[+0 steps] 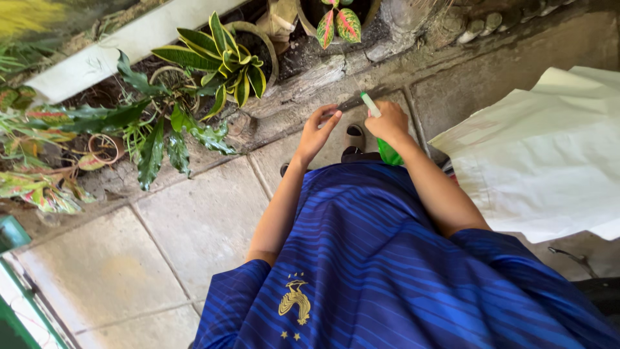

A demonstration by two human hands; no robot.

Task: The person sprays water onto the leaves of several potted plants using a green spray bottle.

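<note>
Green bottle (389, 154) with pale nozzle, tilted, clenched in right hand (388, 121). Left hand (319, 131) released, fingers curled near nozzle tip. Potted plants (223, 64) beyond, white cloth (549, 155) beside.

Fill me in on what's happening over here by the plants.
A person in a blue striped shirt stands on a paved stone floor, looking down at their own hands. The right hand grips a green spray bottle with a pale nozzle, held in front of the body. The left hand is raised beside it, fingers loosely curled, not on the bottle. Ahead, potted plants with green and yellow leaves line a border. A white sheet lies to the right.
</note>
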